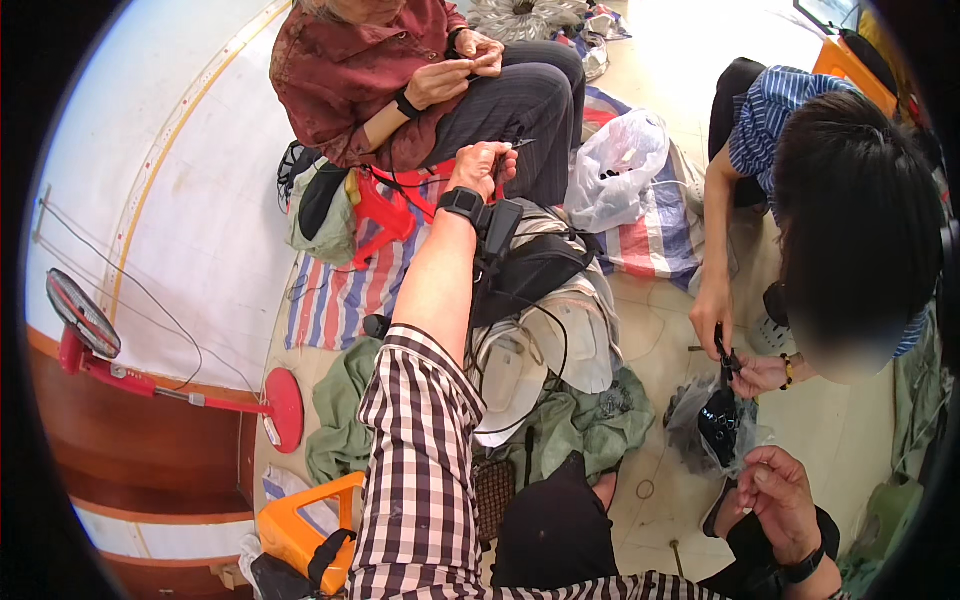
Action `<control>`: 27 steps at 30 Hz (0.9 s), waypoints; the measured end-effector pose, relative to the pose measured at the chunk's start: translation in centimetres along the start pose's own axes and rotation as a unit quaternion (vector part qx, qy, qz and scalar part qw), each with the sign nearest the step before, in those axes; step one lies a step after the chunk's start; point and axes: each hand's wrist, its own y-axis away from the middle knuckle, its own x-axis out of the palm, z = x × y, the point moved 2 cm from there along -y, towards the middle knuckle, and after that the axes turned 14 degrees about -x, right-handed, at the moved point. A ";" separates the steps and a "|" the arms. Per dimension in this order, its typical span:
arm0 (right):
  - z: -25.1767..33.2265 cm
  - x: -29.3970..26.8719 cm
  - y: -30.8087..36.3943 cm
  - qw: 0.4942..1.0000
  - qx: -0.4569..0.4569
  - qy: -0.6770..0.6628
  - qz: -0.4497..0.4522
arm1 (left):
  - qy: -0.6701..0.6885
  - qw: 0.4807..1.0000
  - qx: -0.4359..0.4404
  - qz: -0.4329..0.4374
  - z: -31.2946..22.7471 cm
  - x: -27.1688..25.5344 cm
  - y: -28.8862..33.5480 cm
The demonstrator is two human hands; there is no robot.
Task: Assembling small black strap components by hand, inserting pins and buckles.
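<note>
My left hand is stretched far forward, closed around a small tool with dark pointed tips, which looks like snips. It is close to the knee of a seated person in a dark red shirt. My right hand is at the lower right, its fingers bent and thumb and forefinger drawn together. Anything in that pinch is too small to make out. Beside it a clear plastic bag holds shiny black pieces. Below my left forearm lie pale shoe-shaped pieces and a black strapped item.
A person in a striped shirt bends at the right, both hands on a black strap. A white plastic bag lies on a striped sheet. At left are a red fan and an orange stool.
</note>
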 end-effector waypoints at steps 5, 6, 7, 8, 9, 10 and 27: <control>-0.1 0.2 -0.1 1.000 -0.003 0.000 0.002 | -0.008 1.000 0.001 -0.002 -0.3 0.2 0.1; -0.1 0.2 -0.1 1.000 -0.005 0.002 0.003 | -0.007 1.000 0.000 -0.009 -0.3 0.1 0.0; -0.1 0.3 -0.1 1.000 -0.004 0.002 0.002 | -0.009 1.000 0.002 -0.010 -0.3 0.0 0.1; -0.1 0.3 -0.1 1.000 -0.004 0.003 0.003 | -0.009 1.000 0.002 -0.011 -0.2 -0.1 0.1; -0.1 0.3 -0.1 1.000 -0.005 0.004 0.003 | -0.013 1.000 0.008 -0.010 -0.1 -0.1 0.1; -0.1 0.2 -0.1 1.000 -0.004 0.004 0.003 | -0.017 1.000 0.015 -0.010 0.0 0.0 0.2; -1.2 5.0 -3.4 0.980 -0.085 0.146 0.105 | 0.063 0.990 0.088 0.089 9.7 6.8 14.7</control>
